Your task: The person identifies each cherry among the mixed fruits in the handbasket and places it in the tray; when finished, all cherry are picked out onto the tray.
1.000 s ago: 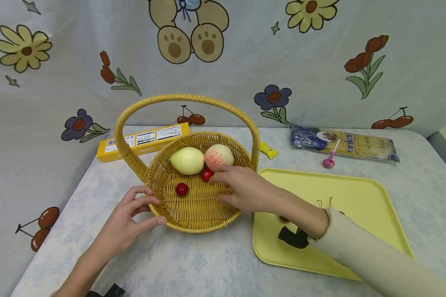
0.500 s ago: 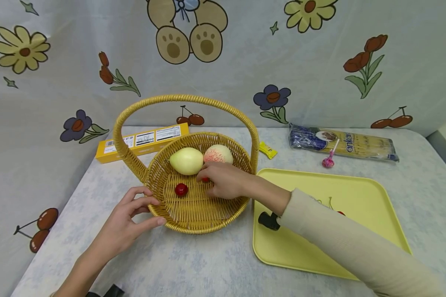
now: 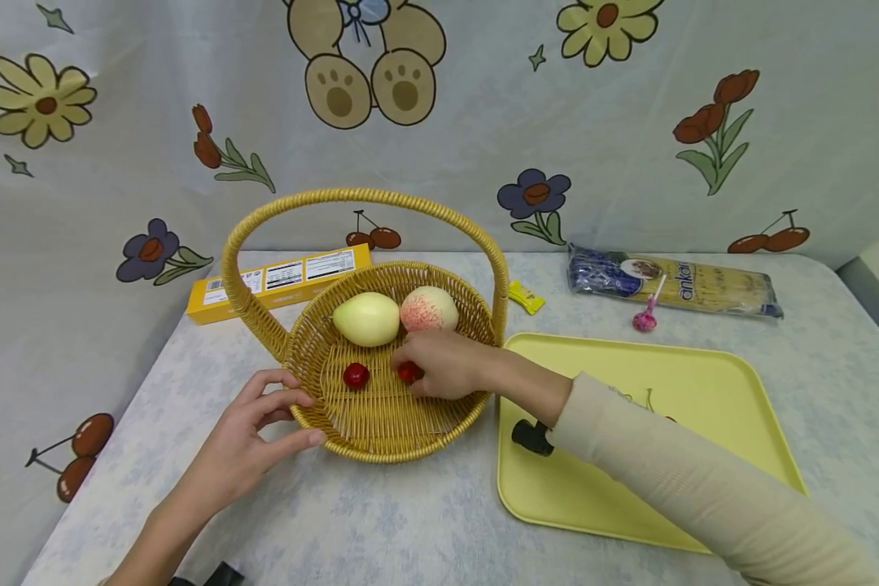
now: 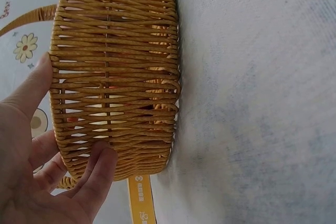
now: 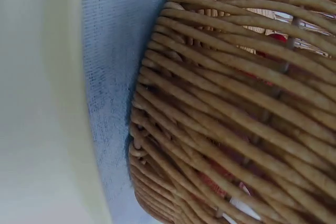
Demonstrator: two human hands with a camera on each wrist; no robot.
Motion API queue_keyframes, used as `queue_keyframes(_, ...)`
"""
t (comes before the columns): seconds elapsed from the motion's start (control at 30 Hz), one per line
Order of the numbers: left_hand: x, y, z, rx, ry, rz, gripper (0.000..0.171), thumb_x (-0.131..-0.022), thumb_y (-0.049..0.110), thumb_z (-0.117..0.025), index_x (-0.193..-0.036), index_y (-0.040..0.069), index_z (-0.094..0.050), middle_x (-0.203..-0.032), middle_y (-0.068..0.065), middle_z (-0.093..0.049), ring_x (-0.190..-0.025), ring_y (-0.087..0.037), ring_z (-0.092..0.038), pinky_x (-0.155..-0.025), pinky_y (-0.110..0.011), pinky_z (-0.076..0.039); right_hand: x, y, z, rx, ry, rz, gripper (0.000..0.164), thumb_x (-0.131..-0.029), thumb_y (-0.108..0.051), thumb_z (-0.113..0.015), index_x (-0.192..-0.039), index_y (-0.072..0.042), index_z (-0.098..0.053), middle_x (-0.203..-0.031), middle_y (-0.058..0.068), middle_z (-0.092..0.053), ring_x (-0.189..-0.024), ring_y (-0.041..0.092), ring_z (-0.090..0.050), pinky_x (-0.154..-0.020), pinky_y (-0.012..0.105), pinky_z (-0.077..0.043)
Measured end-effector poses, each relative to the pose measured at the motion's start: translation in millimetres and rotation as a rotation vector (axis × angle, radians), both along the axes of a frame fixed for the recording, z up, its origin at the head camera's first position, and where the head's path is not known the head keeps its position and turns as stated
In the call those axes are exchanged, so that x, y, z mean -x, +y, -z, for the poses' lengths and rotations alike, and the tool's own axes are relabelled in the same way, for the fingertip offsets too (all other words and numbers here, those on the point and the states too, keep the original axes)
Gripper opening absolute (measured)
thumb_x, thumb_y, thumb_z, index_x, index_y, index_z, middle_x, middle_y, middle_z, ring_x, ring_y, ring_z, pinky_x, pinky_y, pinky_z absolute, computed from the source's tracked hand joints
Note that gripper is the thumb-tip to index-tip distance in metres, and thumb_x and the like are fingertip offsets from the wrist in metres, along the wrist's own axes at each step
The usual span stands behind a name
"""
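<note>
In the head view my right hand (image 3: 450,362) reaches into the wicker basket (image 3: 391,452) and pinches a red cherry (image 3: 408,373) close over its floor. Another red cherry (image 3: 356,375) lies to its left. Behind them a pale yellow-green pear (image 3: 366,319) and a pink-speckled peach (image 3: 429,308) sit side by side. My left hand (image 3: 260,427) holds the basket's left rim. In the left wrist view its thumb (image 4: 37,85) presses the rim and some fingertips lie against the outer weave. The right wrist view shows mostly basket wall, with my right hand hidden.
Right of the basket is a yellow tray (image 3: 630,521), with thin green stems (image 3: 649,400) partly behind the sleeve. Farther back lie a noodle packet (image 3: 674,281), a lollipop (image 3: 646,316) and a yellow-wrapped sweet (image 3: 526,297). A yellow box (image 3: 278,281) lies behind the basket's left side.
My right hand has closed its fingers on the cherry beside the peach and drawn it slightly toward me. My left hand has stayed on the rim.
</note>
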State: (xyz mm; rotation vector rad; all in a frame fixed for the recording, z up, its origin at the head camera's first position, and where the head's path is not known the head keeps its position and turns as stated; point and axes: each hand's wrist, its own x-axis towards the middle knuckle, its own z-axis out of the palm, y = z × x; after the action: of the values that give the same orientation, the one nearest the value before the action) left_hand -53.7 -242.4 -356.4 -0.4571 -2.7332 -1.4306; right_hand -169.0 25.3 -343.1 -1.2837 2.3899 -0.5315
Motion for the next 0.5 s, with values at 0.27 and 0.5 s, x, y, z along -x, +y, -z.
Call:
queue_keyframes(0.27, -1.5, -0.4, 2.6, -0.011, 0.013, 0.008, 0.023, -0.082, 0.005, -0.08, -0.102, 0.0, -0.069, -0.119, -0.005, -0.047, -0.101, -0.006, -0.057, -0.084, -0.015, -0.051, -4.6, -2.3, 1.6, -0.041, 0.006, 0.02, 0.03, -0.086, -0.009, -0.076, -0.115, -0.013, -0.069, -0.098, -0.001, -0.06, -0.092, 0.015, -0.053, -0.084, 0.035, -0.045)
queue_keyframes(0.5, 0.3, -0.9, 2.1, 0.011, 0.032, 0.013, 0.023, -0.082, 0.005, -0.081, -0.102, 0.001, -0.069, -0.119, -0.007, -0.047, -0.1, -0.006, -0.056, -0.084, -0.015, -0.051, -5.4, 0.8, 1.5, 0.084, 0.087, 0.005, 0.021, -0.085, -0.001, -0.07, -0.104, -0.01, -0.073, -0.094, 0.0, -0.062, -0.088, 0.014, -0.055, -0.078, 0.03, -0.048)
